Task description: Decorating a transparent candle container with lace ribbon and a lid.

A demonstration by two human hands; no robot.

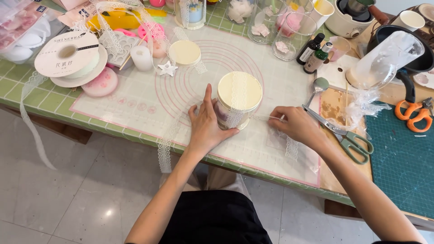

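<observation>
A glass jar with a cream lid (239,92) stands on the translucent baking mat (135,106), with white lace ribbon (238,97) running over its lid and down its side. My left hand (206,124) rests against the jar's left side, thumb at its base and index finger pointing up. My right hand (296,124) sits to the right of the jar and pinches a taut strand of the lace that stretches toward the jar. More lace (165,149) trails off the table's front edge.
Green-handled scissors (348,135) lie just right of my right hand, orange scissors (413,115) farther right on a green cutting mat (402,167). A ribbon spool (68,54), a second cream lid (184,53), a white candle (142,58), small bottles (312,52), glass jars (289,27) and a spoon (318,86) crowd the back.
</observation>
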